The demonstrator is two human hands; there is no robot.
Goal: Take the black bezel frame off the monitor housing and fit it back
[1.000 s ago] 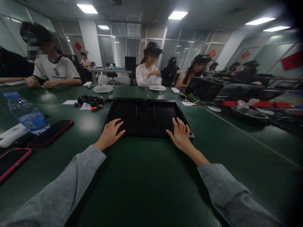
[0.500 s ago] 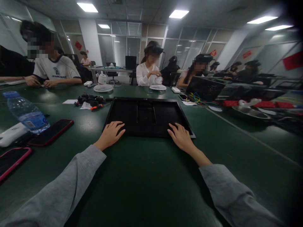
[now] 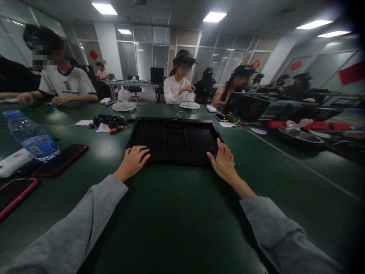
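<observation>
My feed puts the black panel (image 3: 176, 141) in the middle of the frame, lying flat on the green desk (image 3: 176, 220), a raised rim around it and a recessed block at its centre. I have the left hand (image 3: 131, 163) at the panel's lower-left corner, palm down, fingers lying over the edge and the thumb held away from them. The right hand (image 3: 224, 163) is at the lower-right corner, fingers and thumb spread apart, the forefinger pointing up along the right rim. Neither hand is closed around the panel; how hard either one presses, I can't tell from here.

On the left side of the frame I see a water bottle (image 3: 32, 137) standing tilted in the lens, a red-edged phone (image 3: 62, 160) just beside it, and a pink-edged phone (image 3: 14, 195) lower down, near the frame's edge. Left of the panel's top corner sit a tangle of black parts (image 3: 107, 119) and an orange tool (image 3: 115, 130), close to a scrap of paper (image 3: 102, 128).

Beyond the panel, two white fans (image 3: 123, 102) stand at upper centre-left and upper centre; a co-worker in a white top (image 3: 171, 92) has hands at the second. Over at the right I make out coloured wires (image 3: 235, 118) and a metal pan (image 3: 300, 137).
</observation>
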